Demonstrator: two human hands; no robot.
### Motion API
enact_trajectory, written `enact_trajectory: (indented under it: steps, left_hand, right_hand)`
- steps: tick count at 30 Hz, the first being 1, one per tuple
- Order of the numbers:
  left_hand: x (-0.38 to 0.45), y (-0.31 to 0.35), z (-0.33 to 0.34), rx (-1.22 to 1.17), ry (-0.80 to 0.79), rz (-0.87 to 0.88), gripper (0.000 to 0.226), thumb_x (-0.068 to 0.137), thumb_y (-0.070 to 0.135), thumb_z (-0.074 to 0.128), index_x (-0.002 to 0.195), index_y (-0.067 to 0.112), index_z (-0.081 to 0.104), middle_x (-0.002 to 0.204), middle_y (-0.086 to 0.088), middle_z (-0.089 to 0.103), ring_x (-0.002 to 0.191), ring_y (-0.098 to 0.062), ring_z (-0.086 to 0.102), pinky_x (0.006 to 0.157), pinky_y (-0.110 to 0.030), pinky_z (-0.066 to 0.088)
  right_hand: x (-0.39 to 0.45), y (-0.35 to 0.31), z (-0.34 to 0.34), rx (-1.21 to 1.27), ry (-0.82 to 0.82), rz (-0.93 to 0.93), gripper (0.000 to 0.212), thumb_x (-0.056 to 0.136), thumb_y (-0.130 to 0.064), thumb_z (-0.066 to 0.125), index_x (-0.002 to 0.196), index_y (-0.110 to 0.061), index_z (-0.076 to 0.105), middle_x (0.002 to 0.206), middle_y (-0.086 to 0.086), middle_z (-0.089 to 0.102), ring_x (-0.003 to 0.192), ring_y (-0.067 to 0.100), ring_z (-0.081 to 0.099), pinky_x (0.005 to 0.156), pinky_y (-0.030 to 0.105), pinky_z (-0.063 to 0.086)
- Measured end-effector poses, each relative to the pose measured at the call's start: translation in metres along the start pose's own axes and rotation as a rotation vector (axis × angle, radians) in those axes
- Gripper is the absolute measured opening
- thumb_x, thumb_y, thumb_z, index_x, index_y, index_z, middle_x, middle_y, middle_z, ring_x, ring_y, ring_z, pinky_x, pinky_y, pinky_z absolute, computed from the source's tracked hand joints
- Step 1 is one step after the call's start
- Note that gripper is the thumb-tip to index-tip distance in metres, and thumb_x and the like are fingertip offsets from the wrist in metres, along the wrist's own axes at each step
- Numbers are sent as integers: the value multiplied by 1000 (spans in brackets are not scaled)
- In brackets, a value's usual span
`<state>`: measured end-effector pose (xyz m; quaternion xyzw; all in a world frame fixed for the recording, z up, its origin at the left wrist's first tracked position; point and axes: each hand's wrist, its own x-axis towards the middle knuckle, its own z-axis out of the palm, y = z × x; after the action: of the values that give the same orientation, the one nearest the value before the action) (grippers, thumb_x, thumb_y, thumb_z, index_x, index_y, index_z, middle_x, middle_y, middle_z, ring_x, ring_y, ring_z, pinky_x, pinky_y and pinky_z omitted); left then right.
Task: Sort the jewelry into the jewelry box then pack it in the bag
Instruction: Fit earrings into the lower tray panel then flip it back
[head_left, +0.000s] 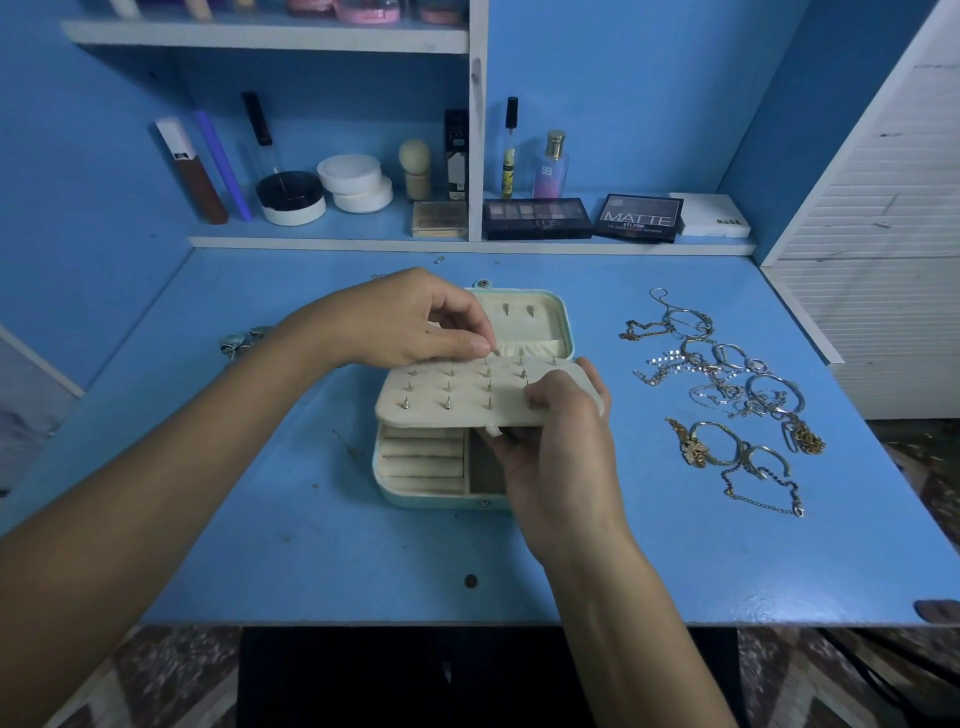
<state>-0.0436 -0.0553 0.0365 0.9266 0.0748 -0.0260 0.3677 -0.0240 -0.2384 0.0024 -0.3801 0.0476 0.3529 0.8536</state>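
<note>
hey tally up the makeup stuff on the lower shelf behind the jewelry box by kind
Flat palettes: 4
Round jars: 3
Upright tubes and sticks: 5
Spray bottle: 1
Upright black box: 1
Brush: 1
Total: 15

The jewelry box has a smooth pale-teal shell and a matt cream, velvety lining. Its earring panel is the same soft cloth, studded with shiny metal posts. The jewelry pile glints gold and silver. The table is painted blue, scuffed, faintly glossy.
</note>
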Motion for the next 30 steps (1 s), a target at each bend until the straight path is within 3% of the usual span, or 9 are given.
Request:
enact_trajectory:
  steps: [4, 17, 22, 30]
  left_hand:
    - [1, -1, 0, 16, -3, 16, 8, 90, 26, 71, 96, 24, 75, 86, 18, 73, 81, 1, 64, 78, -12, 47]
    - [5, 0, -2, 73, -37, 13, 9, 89, 28, 72, 97, 26, 76, 87, 22, 72, 83, 4, 64, 76, -7, 43]
    - [7, -1, -2, 102, -57, 6, 9, 88, 32, 72, 96, 29, 76, 91, 21, 73, 91, 2, 65, 82, -15, 46]
    - [11, 6, -6, 159, -107, -22, 7, 90, 35, 71, 95, 32, 75, 91, 21, 73, 91, 1, 65, 87, -22, 50]
  right_hand:
    - [0, 0, 0, -4, -8, -1, 49, 89, -2, 42, 133, -23, 44, 104, 8, 60, 90, 26, 58, 66, 32, 57]
    - [0, -1, 0, -2, -14, 4, 50, 90, -2, 42, 136, -23, 43, 103, 7, 61, 89, 25, 59, 71, 34, 58]
    - [0, -1, 0, -12, -23, 0, 52, 89, -1, 41, 138, -19, 42, 103, 8, 61, 90, 26, 59, 68, 33, 58]
    - [1, -2, 0, -30, -38, 3, 53, 89, -2, 41, 138, -20, 41, 99, 6, 61, 86, 25, 60, 79, 40, 58]
